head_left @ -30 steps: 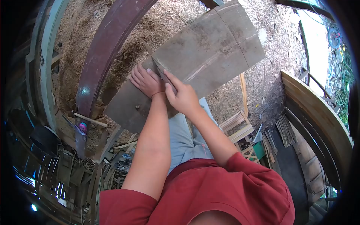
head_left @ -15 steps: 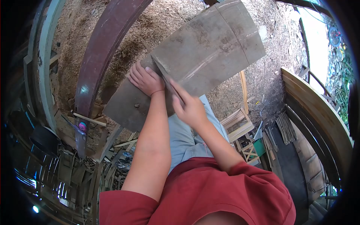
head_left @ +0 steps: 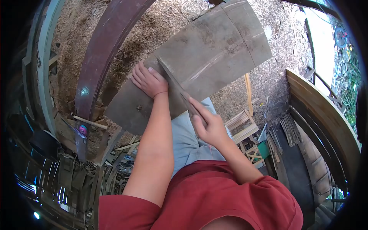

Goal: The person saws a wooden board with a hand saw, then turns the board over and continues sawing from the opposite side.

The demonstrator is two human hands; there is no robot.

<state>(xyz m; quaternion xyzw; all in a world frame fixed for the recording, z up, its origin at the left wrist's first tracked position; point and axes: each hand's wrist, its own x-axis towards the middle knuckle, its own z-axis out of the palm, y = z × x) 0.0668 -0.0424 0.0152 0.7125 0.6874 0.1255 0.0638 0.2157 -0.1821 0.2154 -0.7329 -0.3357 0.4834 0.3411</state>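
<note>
A wide grey-brown wooden board (head_left: 207, 50) lies slanted in front of me, above my legs. My left hand (head_left: 150, 80) rests on its upper face near the far left edge, fingers stretched out flat. In my right hand (head_left: 209, 124) is the handle of a handsaw (head_left: 172, 79), the fingers wrapped round it. The thin blade, seen nearly edge-on, runs across the board just right of my left hand. Its teeth cannot be made out. Pale dust shows beside the blade's far end.
A curved dark-red beam (head_left: 100, 53) stands at the left, with a wooden-handled tool (head_left: 91, 122) near its lower end. Wood shavings (head_left: 172, 15) cover the ground. Slatted wooden pieces (head_left: 242, 124) and a curved plank (head_left: 322, 103) stand at the right.
My right hand has drawn the handsaw back toward my body and to the right, so more blade shows. My left hand and the board stay in place.
</note>
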